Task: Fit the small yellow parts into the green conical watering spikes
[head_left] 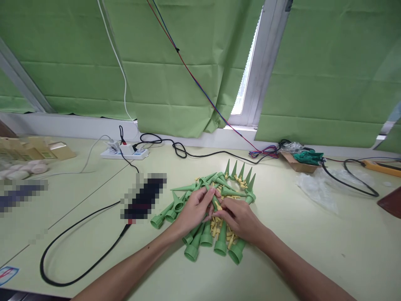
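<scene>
Several green plastic cones with round collars, such as one green cone [192, 250], lie in a loose pile on the pale table [119, 267]. Among them are small yellow parts [231, 241]. Over the pile, my left hand [198, 205] is closed round a green spike. My right hand [239, 217] pinches a small yellow piece [218, 206] at the wider end of that same spike. The two hands nearly meet, and their fingers hide part of both pieces. Behind them, several cones stand upright [234, 169] in a curved row.
A dark pixelated object [145, 198] with a black cable lies left of the pile. Further back is a white power strip [125, 154]. At the right are a small cardboard box [300, 165] with green material, clear plastic film [316, 190] and an orange tool [382, 168].
</scene>
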A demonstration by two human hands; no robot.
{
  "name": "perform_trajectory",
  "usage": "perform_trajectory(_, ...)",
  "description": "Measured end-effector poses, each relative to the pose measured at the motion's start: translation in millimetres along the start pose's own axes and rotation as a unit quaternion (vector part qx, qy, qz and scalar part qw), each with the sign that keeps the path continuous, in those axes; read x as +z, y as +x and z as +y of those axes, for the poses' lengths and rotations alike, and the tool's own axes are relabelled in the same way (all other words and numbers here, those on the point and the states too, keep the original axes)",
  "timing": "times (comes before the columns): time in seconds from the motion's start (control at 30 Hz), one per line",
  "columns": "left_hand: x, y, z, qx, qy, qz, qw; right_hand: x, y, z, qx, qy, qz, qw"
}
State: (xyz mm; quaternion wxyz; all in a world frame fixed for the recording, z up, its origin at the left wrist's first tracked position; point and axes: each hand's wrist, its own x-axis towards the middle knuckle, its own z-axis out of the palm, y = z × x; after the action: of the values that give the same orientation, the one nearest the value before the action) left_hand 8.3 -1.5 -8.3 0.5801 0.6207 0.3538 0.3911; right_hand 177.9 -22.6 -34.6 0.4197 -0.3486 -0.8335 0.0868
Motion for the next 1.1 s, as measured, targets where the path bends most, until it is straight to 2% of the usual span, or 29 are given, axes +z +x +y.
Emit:
perform_trajectory(0.23,-1.5,0.9,-2.1,0.021,0.054,0.018,0.998,-0.6,0.0,-0.9,0.019,0.002,-0.012,1.0)
perform_trajectory(0.43,-1.6,-4.2,9.4,0.115,0.192,0.07,0.972,-3.9,-1.3,2.7,0.02,-0.016,-0.001,1.0)
perform_trajectory(0.53,-0.9,-6.5,15.4,0.156,0.222,0.058,0.961,-5.7,-0.9,2.1,0.018,-0.014,0.011,1.0)
perform_trajectory(0.9,-2.6,-10.7,7.7,0.207,0.295,-0.013,0.933,4.2,1.4,-3.0,-0.033,-0.034,0.059,0.997)
perform_trajectory(1.1,-2.6,-12.9,6.3,0.194,0.292,-0.029,0.936,-7.2,7.9,-5.2,-0.04,-0.054,0.064,0.996)
